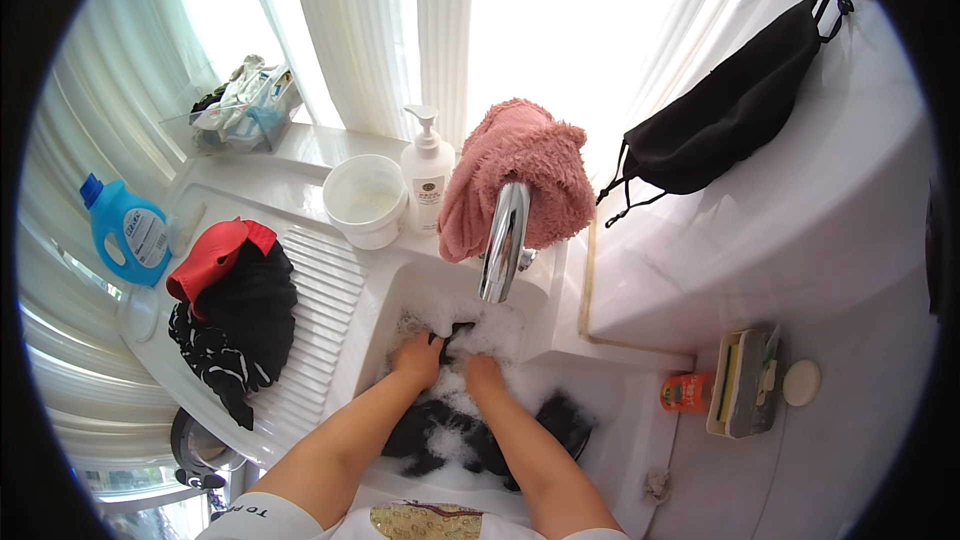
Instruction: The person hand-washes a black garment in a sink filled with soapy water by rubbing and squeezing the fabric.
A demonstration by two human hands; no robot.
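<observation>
Both my arms reach down into a white sink point(375, 305) of foamy water. A black garment point(430, 430) lies soaked in it, partly under suds point(500, 330). My left hand point(415, 358) is closed at a dark bit of this wet cloth that shows by its fingertips. Just to the right, my right hand point(484, 376) is sunk in the foam, which hides its fingers. Above and beyond both hands hangs the chrome faucet point(505, 240), with no water seen running from it.
A pink fluffy towel point(520, 160) drapes behind the faucet. A white tub point(365, 202) and pump bottle point(427, 170) stand nearby. On the ribbed washboard point(320, 290) side lie black clothes point(245, 315) and a red piece point(215, 262), beside a blue detergent bottle point(128, 230). A sponge holder point(740, 380) sits right.
</observation>
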